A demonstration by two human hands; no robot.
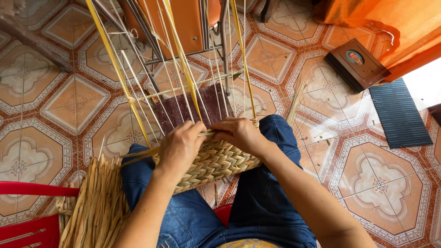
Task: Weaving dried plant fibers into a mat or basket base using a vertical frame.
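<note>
Knees first: two legs in blue jeans point(271, 193) carry a half-woven straw basket point(216, 160), laid across the lap so its open edge faces away and the stakes can run clear ahead. At the near left a bundle of dried straw point(96, 206) leans against a red plastic chair point(32, 216), close by the left elbow, likely kept there as ready stock.

Now the hands, both on the basket's top rim. The left hand point(179, 147) is curled down over the weave, fingers closed and pinching a pale strand point(206, 133) at the edge. The right hand point(239, 133) meets it from the other side, fingers folded tight on the same rim, so the two hands pin the row between them. Whether the right one grips the strand itself or only the rim, I cannot tell.

Beyond the knuckles, long pale stakes point(183, 59) fan up and out of the weave, too many and too crossed to count; they stand free because they are not yet woven in. One dark purple panel point(193, 110) sits behind them. Farther off on the patterned tile floor point(55, 105): one dark box point(357, 64), one ribbed dark mat point(399, 112), orange cloth point(395, 23).
</note>
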